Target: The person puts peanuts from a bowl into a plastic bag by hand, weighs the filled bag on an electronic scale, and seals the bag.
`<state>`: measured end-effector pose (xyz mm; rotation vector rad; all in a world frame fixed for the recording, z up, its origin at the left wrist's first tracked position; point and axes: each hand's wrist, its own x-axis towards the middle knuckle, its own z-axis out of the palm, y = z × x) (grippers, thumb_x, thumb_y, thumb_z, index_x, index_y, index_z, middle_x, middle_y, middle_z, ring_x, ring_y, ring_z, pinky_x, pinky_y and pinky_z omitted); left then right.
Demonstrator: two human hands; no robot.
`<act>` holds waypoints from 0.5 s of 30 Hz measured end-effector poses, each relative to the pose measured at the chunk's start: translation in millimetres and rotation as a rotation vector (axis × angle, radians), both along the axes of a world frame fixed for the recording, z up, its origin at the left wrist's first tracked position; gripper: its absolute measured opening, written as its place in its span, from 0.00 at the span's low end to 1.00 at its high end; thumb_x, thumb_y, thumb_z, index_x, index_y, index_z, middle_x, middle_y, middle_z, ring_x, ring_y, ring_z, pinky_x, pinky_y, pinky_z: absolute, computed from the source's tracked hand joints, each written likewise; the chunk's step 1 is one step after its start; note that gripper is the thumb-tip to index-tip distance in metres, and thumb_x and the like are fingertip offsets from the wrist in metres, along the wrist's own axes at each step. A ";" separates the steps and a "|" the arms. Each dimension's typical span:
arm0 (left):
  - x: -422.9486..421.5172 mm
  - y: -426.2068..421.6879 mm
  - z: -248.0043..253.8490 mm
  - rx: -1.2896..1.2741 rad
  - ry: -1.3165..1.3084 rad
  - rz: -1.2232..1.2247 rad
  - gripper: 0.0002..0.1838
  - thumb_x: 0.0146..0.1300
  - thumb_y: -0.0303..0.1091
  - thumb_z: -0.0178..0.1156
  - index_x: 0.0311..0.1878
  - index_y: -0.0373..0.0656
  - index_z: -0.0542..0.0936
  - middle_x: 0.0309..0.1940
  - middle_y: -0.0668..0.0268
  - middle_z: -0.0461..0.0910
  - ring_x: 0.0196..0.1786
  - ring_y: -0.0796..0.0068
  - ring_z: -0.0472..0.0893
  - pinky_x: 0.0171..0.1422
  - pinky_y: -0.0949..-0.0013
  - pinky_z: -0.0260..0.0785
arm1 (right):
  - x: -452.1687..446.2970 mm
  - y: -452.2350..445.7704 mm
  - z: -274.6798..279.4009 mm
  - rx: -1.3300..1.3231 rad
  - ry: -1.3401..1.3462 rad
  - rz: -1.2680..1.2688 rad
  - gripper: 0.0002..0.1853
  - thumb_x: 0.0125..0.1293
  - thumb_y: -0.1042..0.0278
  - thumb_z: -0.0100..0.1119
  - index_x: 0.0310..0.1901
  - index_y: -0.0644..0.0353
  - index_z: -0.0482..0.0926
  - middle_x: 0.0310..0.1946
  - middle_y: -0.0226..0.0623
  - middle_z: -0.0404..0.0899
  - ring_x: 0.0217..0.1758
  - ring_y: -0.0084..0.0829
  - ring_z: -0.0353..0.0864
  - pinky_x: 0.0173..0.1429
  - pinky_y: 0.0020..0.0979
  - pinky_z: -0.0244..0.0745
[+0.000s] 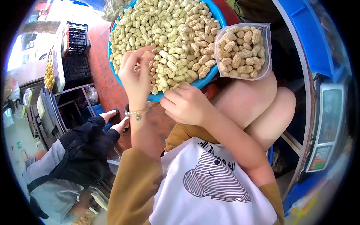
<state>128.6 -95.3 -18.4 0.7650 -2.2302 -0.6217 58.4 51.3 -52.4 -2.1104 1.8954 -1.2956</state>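
Note:
Unshelled peanuts (161, 32) heap up in a large blue basin (219, 13) in front of me. My left hand (135, 73), with a bracelet (138, 112) at the wrist, reaches over the near left of the heap. Its thumb and index finger are pinched together at a peanut. At the basin's near rim my right hand (187, 105) is closed, its fingers curled at the edge of the peanuts. What it holds, if anything, is hidden. A clear plastic bag (268, 48) full of peanuts stands right of the basin, by my knee.
A digital scale (326, 127) and blue trays (311, 33) line the right side. Another person (75, 161) in dark and grey clothes is at the lower left. Black crates (76, 41) stand on the red brick floor (103, 67) further left.

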 end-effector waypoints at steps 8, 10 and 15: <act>-9.8 12.3 -2.3 0.143 -0.247 -0.033 0.08 0.57 0.25 0.66 0.42 0.42 0.85 0.29 0.63 0.78 0.30 0.71 0.75 0.35 0.71 0.68 | -7.3 0.7 4.5 0.035 -0.055 -0.016 0.04 0.52 0.67 0.57 0.25 0.54 0.74 0.23 0.30 0.74 0.26 0.30 0.78 0.33 0.32 0.73; -12.9 8.6 -6.5 -0.009 -0.288 -0.076 0.09 0.59 0.27 0.65 0.44 0.43 0.85 0.34 0.62 0.79 0.36 0.66 0.76 0.41 0.67 0.69 | -6.5 -0.4 2.5 0.036 -0.047 -0.013 0.04 0.52 0.67 0.57 0.26 0.54 0.73 0.23 0.30 0.74 0.25 0.29 0.79 0.32 0.31 0.73; -30.9 15.3 -3.3 -0.175 -0.290 -0.081 0.13 0.57 0.37 0.67 0.45 0.46 0.83 0.47 0.62 0.78 0.48 0.59 0.74 0.56 0.58 0.65 | -5.9 -1.3 0.1 0.024 -0.082 -0.039 0.04 0.50 0.68 0.59 0.26 0.54 0.73 0.23 0.31 0.74 0.26 0.30 0.78 0.32 0.32 0.73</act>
